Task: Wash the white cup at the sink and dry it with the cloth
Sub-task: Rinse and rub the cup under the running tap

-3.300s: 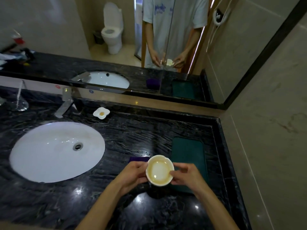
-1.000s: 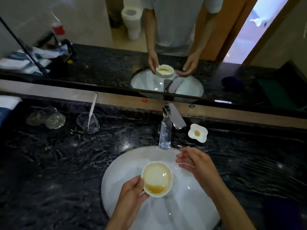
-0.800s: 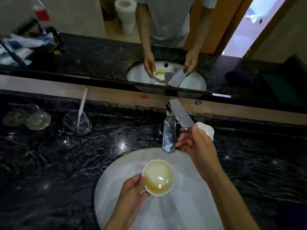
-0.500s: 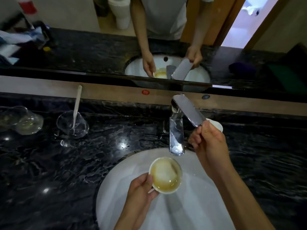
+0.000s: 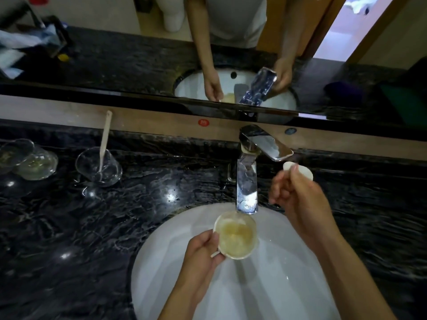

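My left hand [image 5: 201,255] grips the white cup [image 5: 235,237] by its left side and holds it over the white sink basin [image 5: 277,285], right under the chrome faucet spout [image 5: 246,183]. Pale yellowish liquid with a rippled surface fills the cup. To the right of the spout hovers my right hand [image 5: 300,199], fingers loosely apart and holding nothing, just below the raised faucet lever [image 5: 265,143]. The hand is blurred. On the counter itself no cloth is in view; only the mirror shows a purple cloth [image 5: 342,91] far right.
A small white dish [image 5: 305,173] sits behind my right hand. A clear glass with a pale stick [image 5: 99,167] and other glassware [image 5: 30,160] stand at left on the black marble counter [image 5: 69,227]. The mirror [image 5: 115,54] runs along the back.
I carried the cup from the right of the counter to the sink. My right hand reached the faucet lever and has now dropped off it; the cup moved under the spout and looks fuller.
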`<state>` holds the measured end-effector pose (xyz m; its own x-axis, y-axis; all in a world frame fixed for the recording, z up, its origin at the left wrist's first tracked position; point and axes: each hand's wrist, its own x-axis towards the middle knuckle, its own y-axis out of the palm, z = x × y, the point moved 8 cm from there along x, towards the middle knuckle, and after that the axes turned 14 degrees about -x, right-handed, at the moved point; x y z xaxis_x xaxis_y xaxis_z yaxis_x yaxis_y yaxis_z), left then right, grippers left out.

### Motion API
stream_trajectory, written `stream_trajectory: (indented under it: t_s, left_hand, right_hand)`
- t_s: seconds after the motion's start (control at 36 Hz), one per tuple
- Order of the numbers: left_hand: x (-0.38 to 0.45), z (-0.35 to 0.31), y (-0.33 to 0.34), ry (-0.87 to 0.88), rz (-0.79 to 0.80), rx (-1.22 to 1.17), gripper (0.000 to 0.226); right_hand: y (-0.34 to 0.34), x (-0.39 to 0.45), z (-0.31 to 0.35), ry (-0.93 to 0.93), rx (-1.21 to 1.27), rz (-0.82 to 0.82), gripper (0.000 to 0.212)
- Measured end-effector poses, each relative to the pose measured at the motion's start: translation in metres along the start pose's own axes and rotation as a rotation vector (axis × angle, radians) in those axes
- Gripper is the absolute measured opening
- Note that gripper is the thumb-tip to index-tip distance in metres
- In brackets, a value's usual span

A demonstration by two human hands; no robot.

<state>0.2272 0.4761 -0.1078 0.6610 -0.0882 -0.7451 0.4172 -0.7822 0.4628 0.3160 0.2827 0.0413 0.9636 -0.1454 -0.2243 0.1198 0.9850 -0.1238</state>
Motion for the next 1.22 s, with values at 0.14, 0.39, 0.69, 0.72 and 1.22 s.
stream_trajectory:
  t_s: [0.14, 0.39, 0.69, 0.72, 1.22]
  left_hand:
    - [0.004, 0.001, 0.005, -0.001, 0.021, -0.003, 0.026]
    - [0.007, 0.007, 0.008, -0.061, 0.100, 0.027, 0.029]
    - [0.011, -0.005, -0.005, 0.014, 0.056, 0.119, 0.029]
    - [0.009, -0.007, -0.002, 0.029, 0.079, 0.139, 0.025]
    - [0.015, 0.010, -0.003, -0.053, -0.009, 0.055, 0.028]
  right_hand:
    - [-0.004, -0.032, -0.097, 0.265, -0.372, 0.090, 0.020]
    - [0.008, -0.052, -0.124, 0.368, -0.165, 0.148, 0.024]
    - [0.022, -0.059, -0.155, 0.543, -0.017, 0.193, 0.025]
    - [0.023, -0.059, -0.157, 0.543, -0.003, 0.188, 0.026]
    - [0.013, -0.053, -0.150, 0.538, -0.083, 0.187, 0.018]
